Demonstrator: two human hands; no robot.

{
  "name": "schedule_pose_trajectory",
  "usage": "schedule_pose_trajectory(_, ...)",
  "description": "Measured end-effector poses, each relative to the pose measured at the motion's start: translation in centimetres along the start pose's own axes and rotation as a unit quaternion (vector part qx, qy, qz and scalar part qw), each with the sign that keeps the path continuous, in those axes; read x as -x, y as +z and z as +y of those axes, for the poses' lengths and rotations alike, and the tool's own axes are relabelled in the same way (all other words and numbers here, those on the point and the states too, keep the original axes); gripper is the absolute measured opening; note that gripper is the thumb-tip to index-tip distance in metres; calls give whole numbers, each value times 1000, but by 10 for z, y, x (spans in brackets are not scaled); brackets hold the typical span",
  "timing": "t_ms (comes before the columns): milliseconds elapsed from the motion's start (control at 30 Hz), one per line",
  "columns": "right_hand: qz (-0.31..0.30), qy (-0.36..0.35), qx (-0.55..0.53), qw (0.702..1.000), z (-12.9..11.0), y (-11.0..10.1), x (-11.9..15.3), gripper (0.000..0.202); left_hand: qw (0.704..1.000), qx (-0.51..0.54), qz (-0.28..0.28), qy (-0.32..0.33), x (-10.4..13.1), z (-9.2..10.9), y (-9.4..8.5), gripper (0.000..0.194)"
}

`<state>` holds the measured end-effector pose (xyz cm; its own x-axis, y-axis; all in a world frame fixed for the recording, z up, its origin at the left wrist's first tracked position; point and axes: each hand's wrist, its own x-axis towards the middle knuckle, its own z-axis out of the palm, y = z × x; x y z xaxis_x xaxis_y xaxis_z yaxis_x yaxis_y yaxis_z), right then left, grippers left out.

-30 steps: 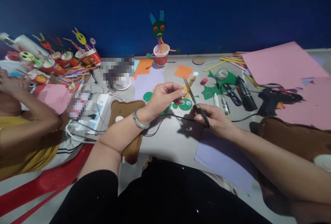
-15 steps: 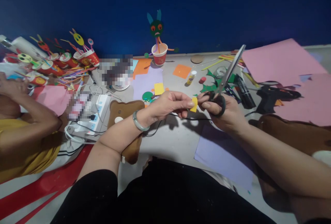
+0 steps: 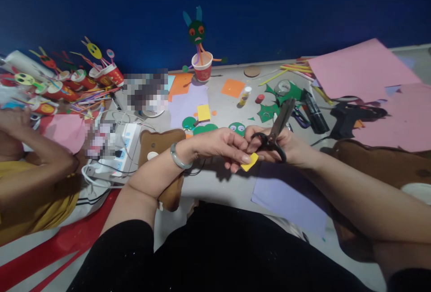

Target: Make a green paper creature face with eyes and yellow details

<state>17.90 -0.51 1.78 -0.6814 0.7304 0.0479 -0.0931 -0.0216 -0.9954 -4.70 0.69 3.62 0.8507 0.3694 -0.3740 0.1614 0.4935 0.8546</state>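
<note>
Between thumb and fingers, my left hand (image 3: 225,147) pinches a small yellow piece of paper (image 3: 249,162). Close beside it, my right hand (image 3: 278,141) is closed around a pair of black-handled scissors (image 3: 278,126), blades pointing up and away from me. The fingertips of both hands meet near the yellow piece; whether the right fingers also grip it I cannot tell. Just beyond my hands lie a green paper circle with eyes (image 3: 237,129), other green paper pieces (image 3: 206,129) and a yellow paper square (image 3: 204,113).
A paper cup with a green-faced figure (image 3: 202,67) stands at the back. Nearby are a glue stick (image 3: 245,96), a black glue gun (image 3: 353,117), pink sheets (image 3: 363,67) and a lilac sheet (image 3: 289,197). At left are a power strip (image 3: 129,148) and another person's arm (image 3: 43,141).
My hands have tilted and moved slightly toward me with the yellow piece. The scissors have turned, their blades lower now. The view has shifted, showing the green circle with eyes.
</note>
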Motion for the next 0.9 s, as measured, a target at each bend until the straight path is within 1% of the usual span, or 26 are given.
schedule_pose_trajectory(167, -5, 3, -6, 1000, 1, 0, -1, 28, 1000, 3, -8, 3, -2, -4, -3, 43)
schedule_pose_trajectory(300, 0, 8, 26, 1000, -1, 2, -1, 33, 1000, 13, -7, -2, -3, -4, -4, 43)
schedule_pose_trajectory(433, -2, -32, 29, 999, 1, 0, -3, 28, 1000, 23, 4, -8, -2, -2, -3, 42)
schedule_pose_trajectory(500, -5, -43, 26, 999, 3, -2, -4, 26, 1000, 18, 18, -13, -2, -1, -4, 38)
schedule_pose_trajectory(567, 13, -33, 30, 999, 5, -3, -5, 28, 998, 2, 56, -4, -5, -2, -7, 28)
schedule_pose_trajectory(600, 32, -23, 31, 999, 5, -3, -6, 31, 996, -7, 86, 9, -7, -3, -9, 22)
schedule_pose_trajectory(667, 84, 3, 26, 996, 6, -3, -7, 38, 984, -20, 167, 52, -11, -6, -13, 15)
schedule_pose_trajectory(733, 136, 35, 26, 990, 7, -2, -9, 45, 964, -42, 240, 107, -14, -8, -17, 17)
schedule_pose_trajectory(800, 173, 58, 39, 982, 10, -2, -10, 49, 947, -80, 272, 148, -15, -11, -18, 27)
schedule_pose_trajectory(867, 192, 70, 58, 977, 13, -2, -10, 50, 938, -128, 275, 168, -14, -13, -18, 37)
schedule_pose_trajectory(900, 200, 73, 66, 975, 14, -2, -11, 50, 933, -153, 276, 175, -13, -14, -16, 38)
